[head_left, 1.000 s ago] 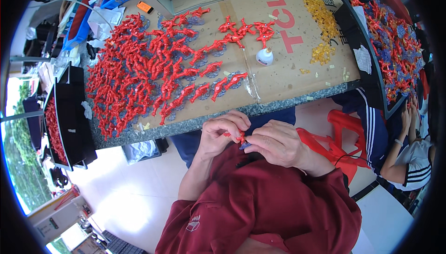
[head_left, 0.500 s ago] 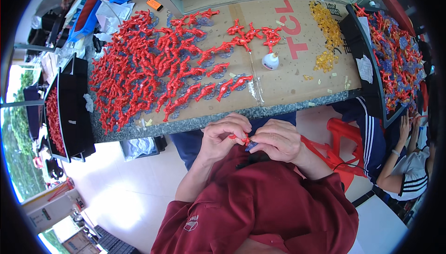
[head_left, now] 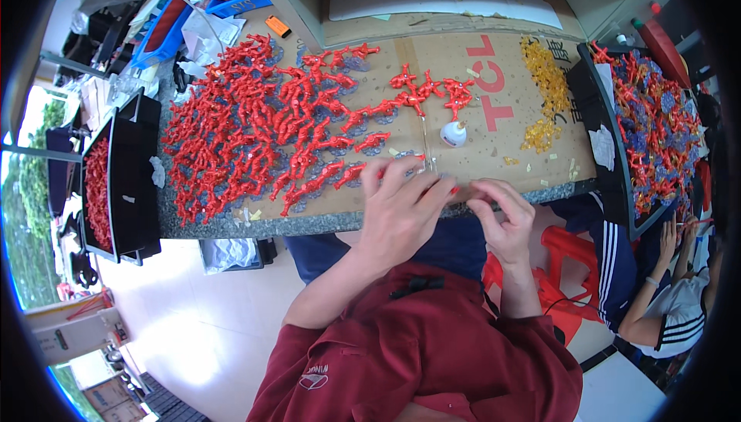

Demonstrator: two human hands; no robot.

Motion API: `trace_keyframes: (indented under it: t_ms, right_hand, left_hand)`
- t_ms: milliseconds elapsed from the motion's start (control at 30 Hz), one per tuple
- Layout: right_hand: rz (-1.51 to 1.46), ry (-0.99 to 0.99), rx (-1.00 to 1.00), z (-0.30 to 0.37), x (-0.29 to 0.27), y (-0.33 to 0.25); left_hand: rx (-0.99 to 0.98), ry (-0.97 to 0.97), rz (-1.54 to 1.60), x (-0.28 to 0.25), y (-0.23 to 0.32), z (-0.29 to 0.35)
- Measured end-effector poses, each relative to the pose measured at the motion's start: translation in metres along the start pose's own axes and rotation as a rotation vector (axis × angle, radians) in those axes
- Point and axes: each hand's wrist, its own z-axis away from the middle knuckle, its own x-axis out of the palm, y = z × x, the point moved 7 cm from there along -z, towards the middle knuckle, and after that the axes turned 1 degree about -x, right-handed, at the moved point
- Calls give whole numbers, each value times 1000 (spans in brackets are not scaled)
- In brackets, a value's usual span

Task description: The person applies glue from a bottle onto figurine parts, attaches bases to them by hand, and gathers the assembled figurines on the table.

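Over the table's near edge, my left hand [head_left: 405, 206] is closed, with a bit of a small red plastic figure [head_left: 455, 190] showing at its fingertips; the rest is hidden. Close on its right, my right hand [head_left: 505, 217] has thumb and fingers pinched together; whatever they hold is too small to make out. Beyond the hands stands a small white squeeze bottle [head_left: 453, 135]. Several red figures [head_left: 417, 94] lie behind it without visible bases. Left of my hands, many red figures on translucent purple bases [head_left: 262, 121] cover the cardboard.
Translucent yellow pieces [head_left: 546, 82] lie at the right. A black bin [head_left: 602, 132] beside them holds red and purple parts; another black bin [head_left: 127, 183] stands at the left. An orange box [head_left: 278, 27] lies far left. A co-worker's arm [head_left: 648, 298] shows at right, near a red stool [head_left: 567, 267].
Both hands have risen from near my body to the table edge and moved slightly apart. The figure held between them is now mostly hidden by my left hand. The view has shifted a little.
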Motion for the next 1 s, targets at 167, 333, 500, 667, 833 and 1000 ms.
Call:
trace_keyframes:
  t_ms: [167, 333, 500, 667, 833, 1000]
  right_hand:
    - [44, 114, 0, 1, -18, 6]
    - [18, 125, 18, -2, -20, 11]
    - [15, 146, 97, -6, -21, 18]
    - [140, 44, 130, -43, -9, 11]
    - [235, -136, 32, -70, 19, 13]
    - [226, -205, 83, -80, 25, 34]
  left_hand:
    - [-68, -11, -422, 34, -22, -19]
    - [-237, 5, -671, 31, -54, -26]
    - [-278, -26, -724, 31, -57, -32]
    - [-241, 41, -544, 23, -44, -32]
    - [-205, 80, -500, 6, -34, -29]
    - [-150, 202, 59, -66, -14, -27]
